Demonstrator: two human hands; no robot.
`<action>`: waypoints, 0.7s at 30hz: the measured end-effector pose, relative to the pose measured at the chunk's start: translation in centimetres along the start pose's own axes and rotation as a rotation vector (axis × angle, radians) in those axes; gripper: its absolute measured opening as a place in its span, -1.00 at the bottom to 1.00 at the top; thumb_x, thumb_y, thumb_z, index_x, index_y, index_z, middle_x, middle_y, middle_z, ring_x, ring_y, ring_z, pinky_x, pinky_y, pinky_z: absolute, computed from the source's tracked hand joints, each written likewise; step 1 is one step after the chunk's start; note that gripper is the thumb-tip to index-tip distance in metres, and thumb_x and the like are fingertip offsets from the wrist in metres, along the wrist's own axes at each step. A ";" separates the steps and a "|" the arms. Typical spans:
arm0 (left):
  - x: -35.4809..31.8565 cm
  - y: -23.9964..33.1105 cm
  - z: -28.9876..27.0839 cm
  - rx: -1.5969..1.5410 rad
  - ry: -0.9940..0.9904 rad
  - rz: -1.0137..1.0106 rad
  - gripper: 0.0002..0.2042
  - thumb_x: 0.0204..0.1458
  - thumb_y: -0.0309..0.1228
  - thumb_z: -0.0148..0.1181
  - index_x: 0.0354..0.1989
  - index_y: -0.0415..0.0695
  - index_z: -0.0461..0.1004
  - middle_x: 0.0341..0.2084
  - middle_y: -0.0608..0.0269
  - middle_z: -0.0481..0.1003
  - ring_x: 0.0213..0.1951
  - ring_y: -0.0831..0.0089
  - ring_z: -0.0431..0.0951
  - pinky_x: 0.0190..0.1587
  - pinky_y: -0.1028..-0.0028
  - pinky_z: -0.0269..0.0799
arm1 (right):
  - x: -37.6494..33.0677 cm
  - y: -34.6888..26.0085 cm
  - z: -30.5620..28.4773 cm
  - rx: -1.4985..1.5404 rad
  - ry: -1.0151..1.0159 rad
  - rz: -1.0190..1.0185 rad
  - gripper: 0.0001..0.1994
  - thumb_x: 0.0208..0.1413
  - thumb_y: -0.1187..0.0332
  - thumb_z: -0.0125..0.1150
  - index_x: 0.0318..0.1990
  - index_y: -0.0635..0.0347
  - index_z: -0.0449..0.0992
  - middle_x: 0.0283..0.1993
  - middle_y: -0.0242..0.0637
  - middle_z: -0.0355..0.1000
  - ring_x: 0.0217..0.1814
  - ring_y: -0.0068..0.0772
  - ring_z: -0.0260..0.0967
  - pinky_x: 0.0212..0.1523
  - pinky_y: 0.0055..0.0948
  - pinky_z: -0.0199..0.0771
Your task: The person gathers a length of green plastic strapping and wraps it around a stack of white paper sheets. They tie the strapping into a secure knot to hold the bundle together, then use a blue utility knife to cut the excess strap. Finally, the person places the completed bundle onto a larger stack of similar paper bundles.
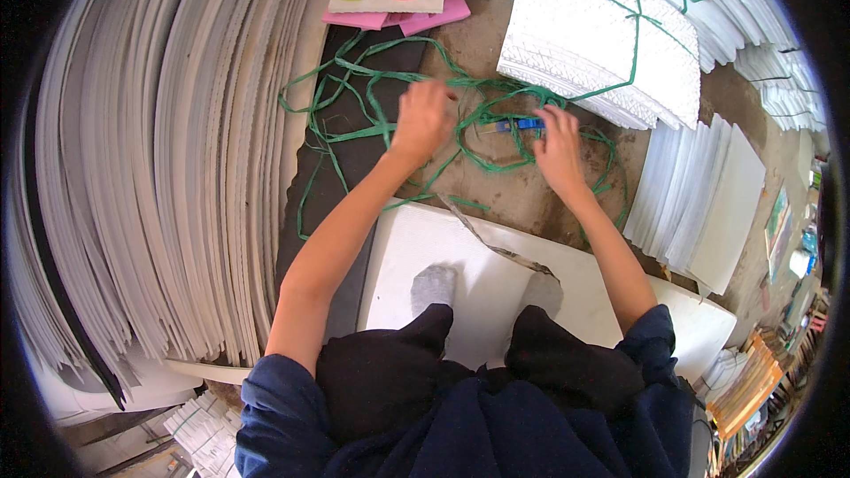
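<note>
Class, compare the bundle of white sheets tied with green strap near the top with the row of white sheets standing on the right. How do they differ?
The tied bundle lies flat, showing its textured top face; the standing sheets rest on edge, leaning, showing mostly thin edges. The bundle is bound crosswise with green strap; the standing sheets carry no strap. Both are white, squarish sheets stacked close together on the floor.

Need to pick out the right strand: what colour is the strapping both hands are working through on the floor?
Green. The tangled plastic strapping shows best in the head view, between the left hand and right hand.
</note>
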State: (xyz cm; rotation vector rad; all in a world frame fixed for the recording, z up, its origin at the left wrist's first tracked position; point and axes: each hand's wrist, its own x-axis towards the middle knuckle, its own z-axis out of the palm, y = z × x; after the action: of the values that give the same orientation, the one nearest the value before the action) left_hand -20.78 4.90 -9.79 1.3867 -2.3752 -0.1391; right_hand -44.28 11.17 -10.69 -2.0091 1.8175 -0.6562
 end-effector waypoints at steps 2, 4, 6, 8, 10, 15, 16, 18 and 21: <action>-1.1 -0.1 1.9 0.093 -0.191 0.147 -0.68 -0.23 -0.39 0.18 -0.26 -0.14 0.31 -0.19 0.20 0.29 -0.08 0.23 0.22 -0.04 0.23 0.11 | -0.4 0.0 2.2 0.111 -0.112 -0.054 -0.60 -0.19 0.53 0.04 -0.07 0.29 0.28 0.03 -0.07 0.15 0.08 -0.04 0.07 0.10 -0.20 0.10; -2.1 -0.6 3.7 0.284 -0.295 0.184 -0.67 -0.21 -0.35 0.19 -0.22 -0.12 0.32 -0.20 0.24 0.32 -0.04 0.27 0.22 -0.03 0.24 0.11 | -0.8 0.1 4.2 0.148 -0.225 -0.112 -0.61 -0.19 0.53 0.04 -0.09 0.30 0.30 0.01 -0.06 0.17 0.06 -0.03 0.09 0.07 -0.23 0.14; -2.7 -1.4 4.4 0.155 -0.336 0.150 -0.76 -0.12 -0.35 0.11 -0.26 -0.13 0.34 -0.29 0.19 0.36 -0.13 0.24 0.29 -0.08 0.23 0.15 | -1.4 0.3 5.2 0.250 -0.273 -0.062 -0.65 -0.11 0.50 0.04 -0.08 0.26 0.31 -0.01 -0.11 0.19 0.05 -0.09 0.11 0.08 -0.27 0.13; -3.1 -1.6 4.6 -0.046 -0.406 0.030 -0.82 -0.04 -0.36 0.04 -0.30 -0.17 0.34 -0.36 0.11 0.39 -0.22 0.17 0.35 -0.15 0.22 0.20 | -1.5 0.2 5.8 0.414 -0.315 0.018 -0.67 -0.06 0.45 0.06 -0.08 0.26 0.31 -0.02 -0.11 0.21 0.03 -0.11 0.15 0.05 -0.30 0.16; -2.7 -0.8 4.1 -0.318 -0.490 -0.169 -0.83 0.03 -0.36 -0.05 -0.33 -0.22 0.33 -0.43 0.01 0.39 -0.32 0.07 0.39 -0.24 0.20 0.25 | -1.0 -0.3 5.9 0.634 -0.340 0.127 -0.66 -0.04 0.38 0.09 -0.08 0.29 0.30 -0.02 -0.07 0.23 0.00 -0.10 0.19 -0.01 -0.30 0.22; -1.2 2.6 2.8 -0.812 -0.489 -0.280 -0.83 0.06 -0.38 -0.10 -0.37 -0.24 0.33 -0.50 -0.10 0.38 -0.39 -0.05 0.39 -0.36 0.21 0.27 | -0.3 -1.2 7.6 1.077 -0.301 0.366 -0.66 0.05 0.22 0.08 -0.09 0.25 0.33 -0.28 -0.32 0.27 -0.27 -0.48 0.23 -0.26 -0.50 0.26; -1.0 3.0 2.6 -0.861 -0.513 -0.325 -0.84 0.05 -0.40 -0.11 -0.39 -0.23 0.34 -0.50 -0.10 0.39 -0.39 -0.04 0.39 -0.37 0.21 0.26 | 0.0 -1.3 7.4 1.151 -0.340 0.385 -0.67 0.06 0.20 0.06 -0.10 0.24 0.33 -0.37 -0.39 0.27 -0.37 -0.57 0.22 -0.34 -0.54 0.26; -1.1 2.0 2.4 -0.774 -0.415 -0.344 -0.85 0.05 -0.42 -0.12 -0.39 -0.23 0.35 -0.50 -0.08 0.40 -0.39 -0.02 0.41 -0.38 0.23 0.28 | 0.7 -1.1 5.0 1.172 -0.544 0.531 -0.72 0.11 0.23 0.00 -0.14 0.25 0.33 -0.53 -0.50 0.14 -0.52 -0.67 0.10 -0.50 -0.63 0.14; -2.5 -3.1 3.5 -0.638 -0.117 -0.379 -0.83 0.03 -0.43 -0.15 -0.38 -0.21 0.38 -0.49 -0.05 0.42 -0.41 0.02 0.43 -0.37 0.26 0.33 | 0.7 0.3 2.4 1.109 -0.499 0.587 -0.74 0.13 0.19 -0.05 -0.26 0.23 0.35 -0.65 -0.58 -0.03 -0.65 -0.74 -0.07 -0.65 -0.66 -0.02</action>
State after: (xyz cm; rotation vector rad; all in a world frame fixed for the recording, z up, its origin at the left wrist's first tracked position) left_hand -18.49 5.08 -14.51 1.4876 -1.8578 -1.0036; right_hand -43.13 10.37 -12.81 -0.7592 1.1837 -0.6618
